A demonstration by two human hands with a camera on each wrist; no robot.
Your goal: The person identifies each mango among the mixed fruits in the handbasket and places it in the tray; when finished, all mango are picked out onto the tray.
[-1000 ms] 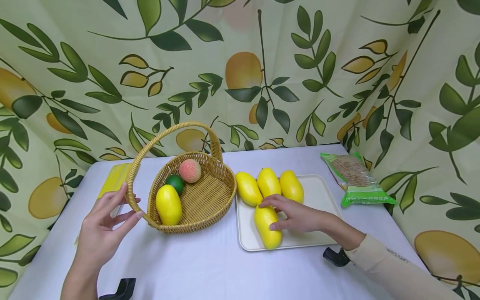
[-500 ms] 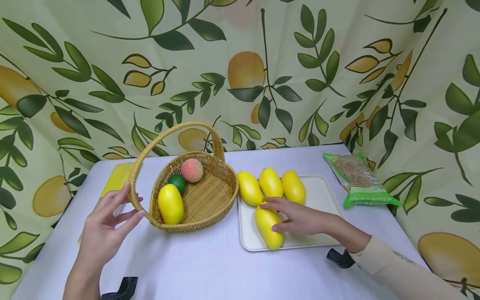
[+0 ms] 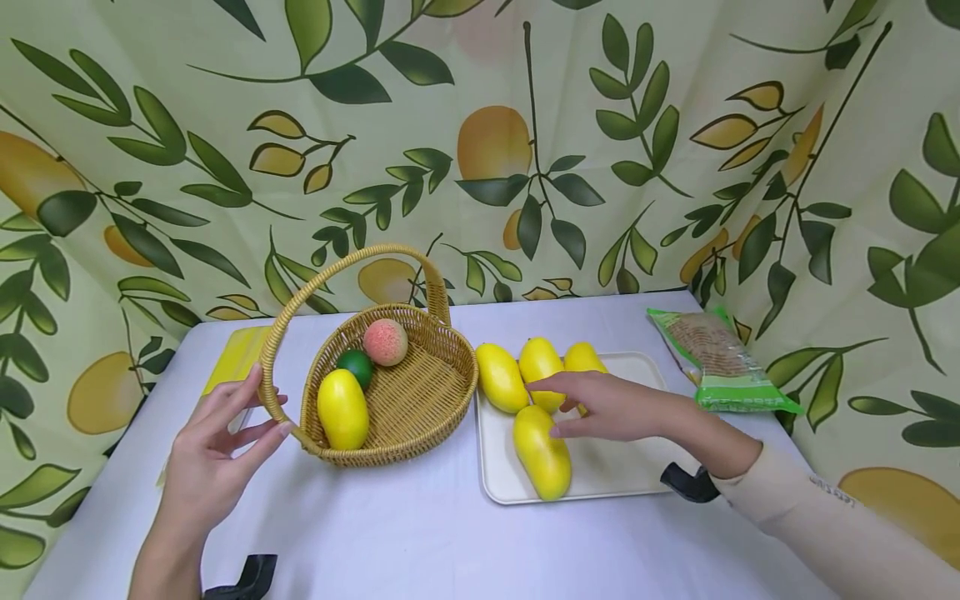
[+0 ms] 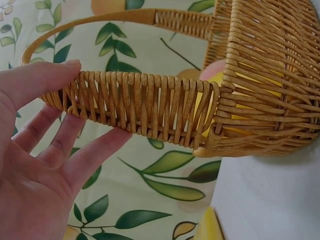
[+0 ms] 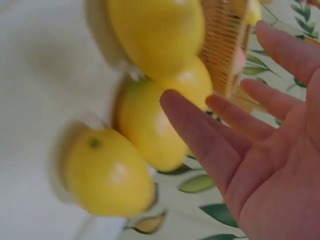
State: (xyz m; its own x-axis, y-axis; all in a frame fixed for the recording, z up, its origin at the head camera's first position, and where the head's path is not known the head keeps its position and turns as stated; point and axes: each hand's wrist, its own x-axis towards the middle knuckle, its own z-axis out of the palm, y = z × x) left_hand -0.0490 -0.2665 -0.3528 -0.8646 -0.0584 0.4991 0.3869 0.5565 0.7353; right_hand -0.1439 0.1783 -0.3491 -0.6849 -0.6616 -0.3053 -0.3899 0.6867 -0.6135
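My left hand pinches the handle of a wicker basket between thumb and fingers. Inside the basket lie a yellow mango, a small dark green fruit and a pinkish peach-like ball. To its right, a white tray bears a front mango and three more behind it, among them the left one. My right hand hovers above the tray with fingers extended, close over the mangoes. In the right wrist view, the fingers are spread and hold nothing.
A yellow flat item lies at the back left, partly behind the left hand. A green-edged plastic packet lies at the back right. A leaf-patterned cloth hangs behind the white-covered table.
My right hand has left the front mango, rising and shifting slightly right and back. That mango stays on the tray. My left hand keeps its hold on the basket handle.
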